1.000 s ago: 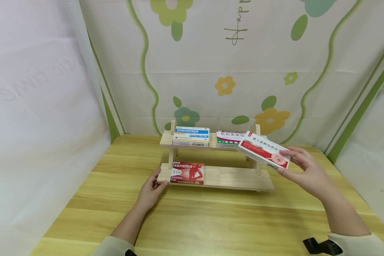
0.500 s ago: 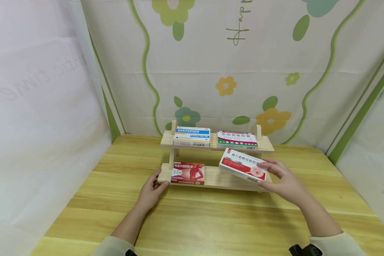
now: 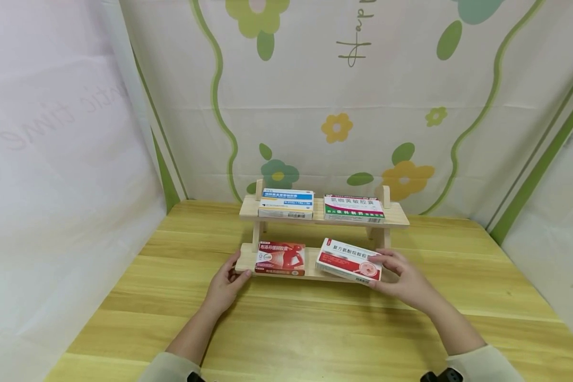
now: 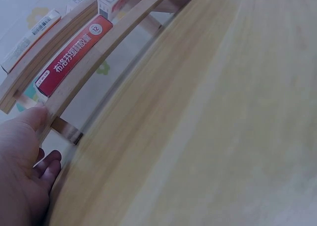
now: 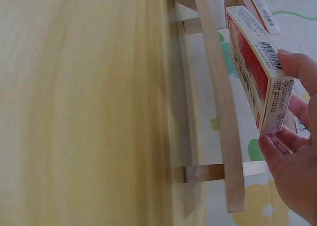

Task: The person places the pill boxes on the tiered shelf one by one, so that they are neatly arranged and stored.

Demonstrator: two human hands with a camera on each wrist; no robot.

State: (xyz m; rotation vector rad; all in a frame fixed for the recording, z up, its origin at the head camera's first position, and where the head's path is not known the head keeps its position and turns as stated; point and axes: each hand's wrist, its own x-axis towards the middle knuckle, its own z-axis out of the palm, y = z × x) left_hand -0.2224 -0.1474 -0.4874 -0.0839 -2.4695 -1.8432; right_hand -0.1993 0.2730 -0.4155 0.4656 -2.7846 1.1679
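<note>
A two-tier wooden display rack stands on the table. My left hand grips the left end of its lower board, the thumb on top in the left wrist view. Beside that thumb lies a red medicine box. My right hand holds a white and red medicine box by its right end, slightly tilted, over the right half of the lower board. In the right wrist view, thumb and fingers pinch opposite edges of this box. The rack's board runs close beside it.
On the upper board lie a blue and white medicine box at the left and a white, magenta and green one at the right. The wooden table extends in front. A flowered cloth hangs behind the rack.
My right hand has carried the white and red box left and down, from the right of the upper board to over the lower board. The left hand has stayed on the rack.
</note>
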